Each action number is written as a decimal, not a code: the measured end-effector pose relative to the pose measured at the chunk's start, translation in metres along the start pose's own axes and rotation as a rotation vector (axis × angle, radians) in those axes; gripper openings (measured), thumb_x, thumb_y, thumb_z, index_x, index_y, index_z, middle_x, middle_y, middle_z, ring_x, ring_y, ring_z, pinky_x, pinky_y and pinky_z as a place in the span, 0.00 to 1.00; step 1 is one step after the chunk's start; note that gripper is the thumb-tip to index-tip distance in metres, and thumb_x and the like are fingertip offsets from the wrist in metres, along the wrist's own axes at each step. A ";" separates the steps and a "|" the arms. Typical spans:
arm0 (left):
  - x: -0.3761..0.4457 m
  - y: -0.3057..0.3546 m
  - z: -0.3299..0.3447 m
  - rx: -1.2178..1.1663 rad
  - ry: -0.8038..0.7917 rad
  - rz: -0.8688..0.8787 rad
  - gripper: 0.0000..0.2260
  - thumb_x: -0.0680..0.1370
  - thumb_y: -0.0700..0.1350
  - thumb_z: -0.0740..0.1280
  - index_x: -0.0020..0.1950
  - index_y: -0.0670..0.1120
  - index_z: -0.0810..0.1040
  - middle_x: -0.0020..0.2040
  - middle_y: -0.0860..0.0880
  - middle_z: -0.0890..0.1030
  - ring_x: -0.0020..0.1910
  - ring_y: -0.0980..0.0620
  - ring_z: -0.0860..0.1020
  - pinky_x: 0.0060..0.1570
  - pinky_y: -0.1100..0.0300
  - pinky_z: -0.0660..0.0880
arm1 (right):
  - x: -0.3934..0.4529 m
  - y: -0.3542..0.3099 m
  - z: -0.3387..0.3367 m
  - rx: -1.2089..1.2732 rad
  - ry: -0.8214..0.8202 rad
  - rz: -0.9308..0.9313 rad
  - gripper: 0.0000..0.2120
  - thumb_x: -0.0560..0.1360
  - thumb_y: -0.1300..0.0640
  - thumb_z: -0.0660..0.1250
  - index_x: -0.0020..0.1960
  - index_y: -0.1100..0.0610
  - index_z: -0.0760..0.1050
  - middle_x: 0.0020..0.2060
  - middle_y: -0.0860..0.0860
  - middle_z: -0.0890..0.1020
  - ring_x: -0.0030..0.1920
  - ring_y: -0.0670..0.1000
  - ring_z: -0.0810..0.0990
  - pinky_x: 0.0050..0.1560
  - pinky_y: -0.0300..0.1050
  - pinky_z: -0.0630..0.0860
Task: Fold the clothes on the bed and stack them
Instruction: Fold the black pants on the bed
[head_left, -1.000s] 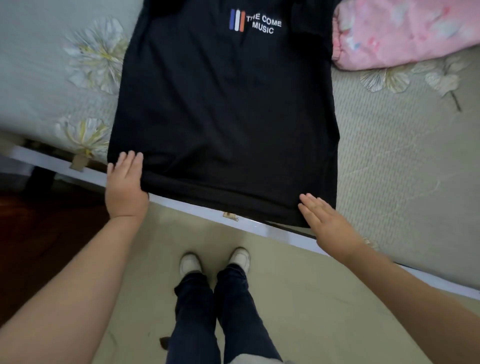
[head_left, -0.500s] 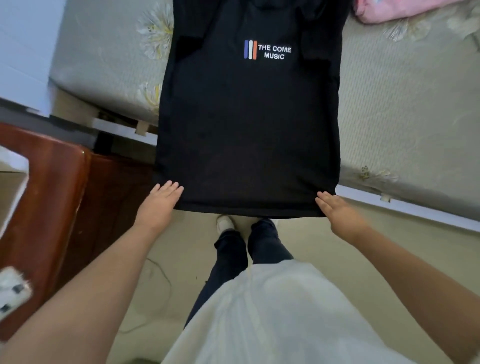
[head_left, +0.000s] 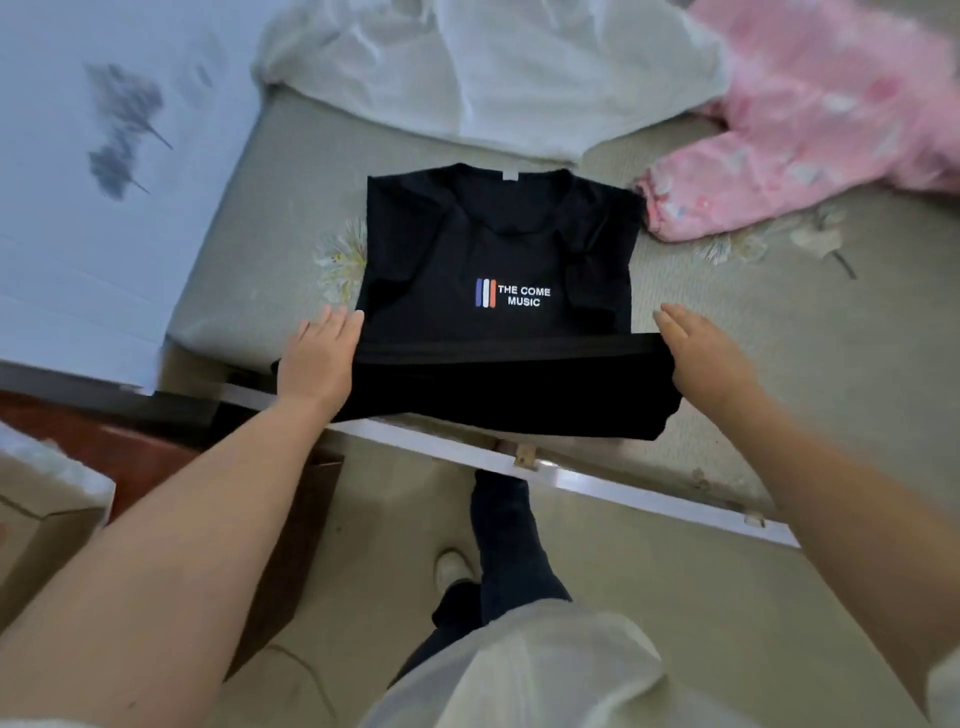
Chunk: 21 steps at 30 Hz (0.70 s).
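Hem of black T-shirt (head_left: 498, 244) hangs gripped between left hand (head_left: 317, 358) and right hand (head_left: 709, 358), fingers (head_left: 340, 322) straight above.

We see a black T-shirt (head_left: 498, 249) with white lettering and blue, white and orange-red stripes, a white garment (head_left: 493, 67), pink printed pyjamas (head_left: 810, 140), and a grey-green bed cover (head_left: 810, 332) with pale flowers.
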<state>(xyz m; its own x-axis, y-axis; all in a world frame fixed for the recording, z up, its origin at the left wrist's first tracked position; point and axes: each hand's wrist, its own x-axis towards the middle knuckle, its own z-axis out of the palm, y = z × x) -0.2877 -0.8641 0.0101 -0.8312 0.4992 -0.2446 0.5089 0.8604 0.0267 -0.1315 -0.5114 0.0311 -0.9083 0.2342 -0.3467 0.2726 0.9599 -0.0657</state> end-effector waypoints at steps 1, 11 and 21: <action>0.018 -0.002 -0.007 0.012 0.003 0.007 0.25 0.76 0.31 0.54 0.73 0.39 0.56 0.74 0.40 0.58 0.73 0.44 0.55 0.68 0.52 0.52 | 0.016 0.007 -0.007 0.021 0.008 -0.013 0.29 0.74 0.73 0.54 0.73 0.65 0.52 0.73 0.60 0.55 0.73 0.56 0.55 0.71 0.43 0.47; 0.188 0.000 -0.012 0.070 -0.057 -0.036 0.27 0.78 0.32 0.50 0.75 0.42 0.47 0.76 0.44 0.49 0.75 0.48 0.46 0.71 0.55 0.41 | 0.160 0.063 -0.010 0.140 0.019 0.019 0.33 0.68 0.78 0.58 0.71 0.67 0.56 0.72 0.61 0.58 0.73 0.58 0.55 0.71 0.45 0.50; 0.329 -0.022 0.031 0.078 -0.157 -0.047 0.28 0.77 0.31 0.52 0.75 0.43 0.49 0.76 0.43 0.49 0.75 0.47 0.46 0.72 0.54 0.43 | 0.286 0.091 0.020 0.059 -0.013 0.056 0.32 0.70 0.75 0.57 0.72 0.65 0.55 0.73 0.60 0.57 0.74 0.57 0.50 0.72 0.48 0.44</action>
<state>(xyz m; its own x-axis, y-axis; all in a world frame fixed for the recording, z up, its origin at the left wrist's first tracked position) -0.5652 -0.7222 -0.1008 -0.8126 0.4309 -0.3925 0.4909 0.8690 -0.0623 -0.3599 -0.3601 -0.0930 -0.8872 0.2848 -0.3631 0.3413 0.9345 -0.1011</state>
